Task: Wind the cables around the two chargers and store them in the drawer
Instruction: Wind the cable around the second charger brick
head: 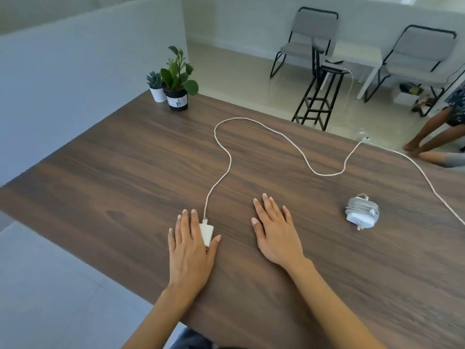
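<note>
charger [206, 233] lengthwise, cable end [205, 220] away

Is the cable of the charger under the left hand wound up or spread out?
Spread out. The cable snakes loose across the table from the charger.

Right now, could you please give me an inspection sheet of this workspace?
Surface: dark wood table, no damage seen.
Job's things: wound charger at right, cable wrapped round it; loose charger partly under the left hand. Drawer: nothing seen.
Clutter: two potted plants at the far left corner.
Grippers: left hand lies flat, fingers straight, over the loose charger; right hand flat on the table, holding nothing.
Cables: white cable snakes from the loose charger across the table and off the right edge.
Surroundings: two chairs, a stool, another person's legs at right.
</note>
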### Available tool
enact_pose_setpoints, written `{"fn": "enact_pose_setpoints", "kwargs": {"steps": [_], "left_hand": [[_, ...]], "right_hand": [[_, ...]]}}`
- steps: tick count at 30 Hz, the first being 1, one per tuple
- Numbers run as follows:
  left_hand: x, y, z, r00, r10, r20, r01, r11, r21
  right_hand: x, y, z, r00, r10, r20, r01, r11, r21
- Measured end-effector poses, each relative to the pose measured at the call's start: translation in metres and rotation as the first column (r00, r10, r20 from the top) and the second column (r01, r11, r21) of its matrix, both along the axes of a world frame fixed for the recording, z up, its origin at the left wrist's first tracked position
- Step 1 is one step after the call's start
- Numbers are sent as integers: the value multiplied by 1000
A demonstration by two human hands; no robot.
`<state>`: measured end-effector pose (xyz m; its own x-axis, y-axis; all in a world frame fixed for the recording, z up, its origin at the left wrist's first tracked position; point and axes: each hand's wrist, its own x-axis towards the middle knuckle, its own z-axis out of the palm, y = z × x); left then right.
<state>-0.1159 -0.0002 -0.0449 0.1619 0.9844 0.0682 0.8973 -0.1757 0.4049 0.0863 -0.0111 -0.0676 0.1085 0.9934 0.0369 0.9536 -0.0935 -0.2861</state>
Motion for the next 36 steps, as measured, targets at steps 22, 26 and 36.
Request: {"fn": "enact_pose_setpoints", "kwargs": {"steps": [22, 26, 36], "left_hand": [[-29, 63, 2, 800, -415, 432, 503, 858, -106], [-37, 62, 0, 801, -425, 422, 500, 862, -81], [-23, 65, 7, 777, -506, 376, 565, 823, -60]], "right_hand": [[-15, -4, 4, 991, 109, -80, -104, 993, 59], [-17, -4, 4, 985, 92, -145, -75, 990, 121], [-19, -4, 4, 963, 81, -255, -32, 981, 192]]}}
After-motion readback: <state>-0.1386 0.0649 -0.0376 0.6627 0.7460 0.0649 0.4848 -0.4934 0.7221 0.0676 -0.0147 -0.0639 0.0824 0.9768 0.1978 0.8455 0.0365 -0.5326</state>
